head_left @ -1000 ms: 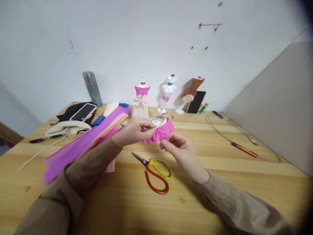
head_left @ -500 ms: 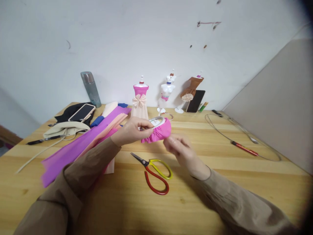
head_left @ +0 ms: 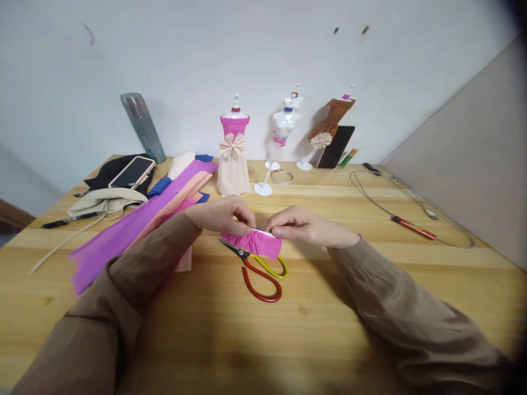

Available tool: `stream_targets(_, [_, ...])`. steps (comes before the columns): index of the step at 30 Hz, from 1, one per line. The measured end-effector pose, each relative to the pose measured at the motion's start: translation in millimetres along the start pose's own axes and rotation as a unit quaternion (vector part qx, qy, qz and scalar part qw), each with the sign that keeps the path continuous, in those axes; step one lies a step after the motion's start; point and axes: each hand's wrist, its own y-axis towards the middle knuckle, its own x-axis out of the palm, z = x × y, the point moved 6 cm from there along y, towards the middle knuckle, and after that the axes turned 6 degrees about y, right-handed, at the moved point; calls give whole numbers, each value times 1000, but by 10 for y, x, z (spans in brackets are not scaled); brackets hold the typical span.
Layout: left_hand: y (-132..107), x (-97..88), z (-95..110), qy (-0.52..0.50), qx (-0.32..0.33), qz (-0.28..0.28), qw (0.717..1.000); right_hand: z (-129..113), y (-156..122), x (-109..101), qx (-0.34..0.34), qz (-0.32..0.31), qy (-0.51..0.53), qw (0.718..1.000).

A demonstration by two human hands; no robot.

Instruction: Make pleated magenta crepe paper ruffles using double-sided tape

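Both my hands pinch a small gathered piece of pink crepe paper (head_left: pixel 253 243) just above the wooden table (head_left: pixel 370 285). My left hand (head_left: pixel 222 215) grips its left top edge, fingers closed. On the right top edge my right hand (head_left: pixel 300 226) is closed too, along a thin white strip. Red and yellow scissors (head_left: pixel 261 274) lie right under the paper, partly covered by it.
Long sheets of purple, peach and pink crepe paper (head_left: pixel 135 225) lie at left. Behind stand three small mannequins: one in a pink and peach dress (head_left: pixel 233 151), a white one (head_left: pixel 280 131), a brown one (head_left: pixel 329 123). A phone (head_left: pixel 132 171), a bottle (head_left: pixel 142 126), a tape ring (head_left: pixel 282 176) and a cable (head_left: pixel 411 225) lie around.
Both hands came down toward the table with the pink paper. The right hand, apart from it half a second ago, now grips its right edge. The tape ring is no longer by the hands.
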Motion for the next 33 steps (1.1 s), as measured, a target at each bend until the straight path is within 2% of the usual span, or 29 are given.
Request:
stream_targets(5, [31,171,-133,-97,-25,-98,990,176,-7,40,-2,-61,-10,998])
stream_targets(11, [77,227,-290,-209,-31,-125,969,184,18,54,-45,-55,-61,996])
stream_targets(14, [108,260,-271,-141,-40,-117,982,132,39,9,-64,-7,-82,995])
stream_targets(16, [125,280,-232,-112,-28,-109,987,150,46,-40,-53,28,-78,995])
stream_targets(20, [144,279,-259,-142,-44,-72,986,276,50,-125,1,76,-47,996])
stream_targets(23, [139,251,-297,-140,-68,-53,986,328,49,-143,25,89,0,996])
stream_targets(26, [120,224,-259,-130,-72,-63,987,324,37,-141,39,93,87,991])
stream_targets(28, [101,195,-205,-128,-64,-72,987,302,18,-180,36,125,145,981])
stream_targets(30, [79,141,-146,-127,-51,-69,988,295,-14,-267,27,187,190,964])
stream_targets(33, [33,36,-49,-134,-16,-48,990,365,-86,-431,34,291,256,921])
